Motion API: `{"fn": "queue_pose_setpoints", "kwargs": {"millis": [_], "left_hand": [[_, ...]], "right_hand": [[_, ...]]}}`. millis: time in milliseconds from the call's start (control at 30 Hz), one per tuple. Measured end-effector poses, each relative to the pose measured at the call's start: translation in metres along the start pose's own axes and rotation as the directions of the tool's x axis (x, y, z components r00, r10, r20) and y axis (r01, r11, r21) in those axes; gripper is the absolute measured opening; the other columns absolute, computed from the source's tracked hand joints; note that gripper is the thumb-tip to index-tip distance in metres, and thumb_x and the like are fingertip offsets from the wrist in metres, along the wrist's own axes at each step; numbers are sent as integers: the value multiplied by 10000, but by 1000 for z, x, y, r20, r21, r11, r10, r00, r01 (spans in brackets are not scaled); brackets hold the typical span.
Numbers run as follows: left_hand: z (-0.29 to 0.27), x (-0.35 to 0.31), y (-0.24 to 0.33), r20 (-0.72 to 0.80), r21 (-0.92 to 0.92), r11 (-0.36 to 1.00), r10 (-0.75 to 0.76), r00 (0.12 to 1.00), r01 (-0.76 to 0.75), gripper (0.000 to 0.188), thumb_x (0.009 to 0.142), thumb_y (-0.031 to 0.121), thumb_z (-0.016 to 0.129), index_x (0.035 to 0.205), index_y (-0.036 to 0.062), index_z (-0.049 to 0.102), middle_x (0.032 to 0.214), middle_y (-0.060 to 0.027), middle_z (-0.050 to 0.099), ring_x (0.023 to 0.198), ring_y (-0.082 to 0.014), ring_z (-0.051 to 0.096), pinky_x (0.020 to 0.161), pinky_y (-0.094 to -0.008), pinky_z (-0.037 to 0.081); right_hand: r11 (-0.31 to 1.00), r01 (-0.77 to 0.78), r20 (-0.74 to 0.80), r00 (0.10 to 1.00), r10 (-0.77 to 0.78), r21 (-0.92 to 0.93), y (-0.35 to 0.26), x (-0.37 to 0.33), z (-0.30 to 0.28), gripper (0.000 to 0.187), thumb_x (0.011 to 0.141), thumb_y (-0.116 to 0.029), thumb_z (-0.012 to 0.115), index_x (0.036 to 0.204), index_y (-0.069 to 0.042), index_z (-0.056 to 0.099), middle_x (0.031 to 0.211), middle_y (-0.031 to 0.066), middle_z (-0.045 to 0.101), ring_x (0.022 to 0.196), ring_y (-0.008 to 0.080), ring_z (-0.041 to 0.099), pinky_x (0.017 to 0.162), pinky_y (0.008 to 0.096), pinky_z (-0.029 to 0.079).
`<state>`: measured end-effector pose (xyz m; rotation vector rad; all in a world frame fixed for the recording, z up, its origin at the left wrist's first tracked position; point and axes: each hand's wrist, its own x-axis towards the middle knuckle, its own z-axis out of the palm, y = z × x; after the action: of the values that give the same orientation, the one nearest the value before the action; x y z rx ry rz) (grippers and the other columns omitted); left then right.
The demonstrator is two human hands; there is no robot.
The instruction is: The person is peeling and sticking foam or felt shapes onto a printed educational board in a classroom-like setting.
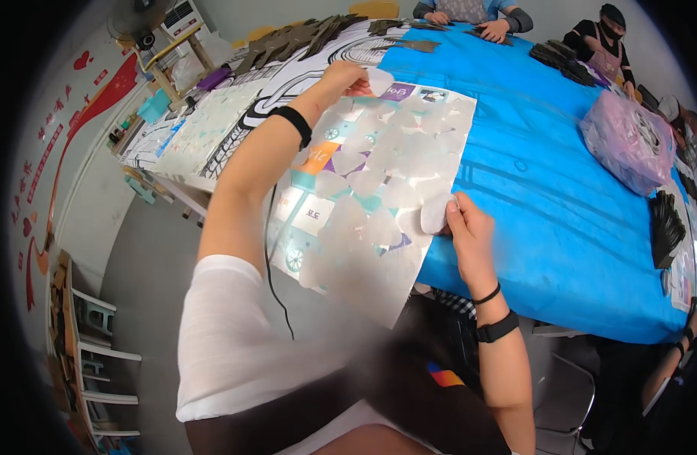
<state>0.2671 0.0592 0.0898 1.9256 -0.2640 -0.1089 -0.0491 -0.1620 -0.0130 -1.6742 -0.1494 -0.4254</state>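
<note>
Before me a printed sheet [306, 183] in teal, purple and orange hangs partly over the near table edge. Many thin, pale rounded pieces [432, 144] lie spread across it, some overlapping. My left hand [347, 79] reaches to the sheet's far edge, fingers closed on a whitish rounded piece [380, 80]. By the sheet's right edge, my right hand [473, 233] pinches a small white oval piece [435, 214] between thumb and fingers. What the pieces are made of cannot be told.
A blue cover [545, 197] lies over the table. Dark flat pieces [295, 44] are heaped at the far side. A pink plastic bag [629, 144] and a black bundle [668, 227] sit at right. Other people's hands [494, 30] work across the table. A black cord [271, 280] hangs nearby.
</note>
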Motion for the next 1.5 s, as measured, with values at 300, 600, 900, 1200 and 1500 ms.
{"fn": "queue_pose_setpoints", "kwargs": {"millis": [300, 600, 900, 1200, 1500], "left_hand": [[1, 71, -61, 136, -254, 921, -268, 954, 295, 164, 960, 74, 554, 899, -52, 641, 812, -126, 665, 555, -90, 476, 438, -234, 355], [1, 68, -62, 14, -65, 948, -311, 950, 312, 144, 875, 36, 615, 816, -88, 660, 696, -140, 662, 452, -112, 460, 381, -263, 330], [17, 61, -49, -126, 265, 930, -228, 965, 255, 206, 800, 114, 680, 663, -40, 669, 572, -91, 625, 424, -136, 526, 376, -291, 375], [34, 57, -60, -210, 875, 484, 377, 902, 1, 118, 746, 116, 733, 825, 28, 731, 835, -142, 735, 798, -290, 717, 667, -418, 559], [10, 56, -39, 585, 793, 180, 45, 810, -583, 232, 811, 69, 640, 1031, 58, 712, 1020, -164, 721, 976, -383, 674, 806, -448, 524]], "right_hand": [[998, -38, -88, 996, 35, -40, 0, 1, 2, 303, 1044, -187, 512, 831, 24, 558, 632, 114, 607, 571, 155, 571, 550, 318, 438], [999, -50, -87, 995, 51, 13, -5, 0, 5, 279, 1040, -169, 526, 844, 25, 568, 635, 103, 604, 580, 140, 568, 547, 307, 433], [997, -55, -100, 994, 50, -48, -4, -2, 2, 301, 1037, -193, 526, 828, 17, 574, 634, 103, 603, 566, 139, 548, 544, 306, 423], [995, -55, -105, 993, 46, -83, -4, 0, 3, 286, 1025, -188, 548, 823, 13, 562, 602, 92, 568, 557, 137, 539, 528, 308, 414], [998, -54, -98, 994, 52, -12, -3, 0, 3, 290, 1024, -209, 563, 837, 12, 581, 618, 94, 595, 574, 135, 611, 548, 293, 454]]}}
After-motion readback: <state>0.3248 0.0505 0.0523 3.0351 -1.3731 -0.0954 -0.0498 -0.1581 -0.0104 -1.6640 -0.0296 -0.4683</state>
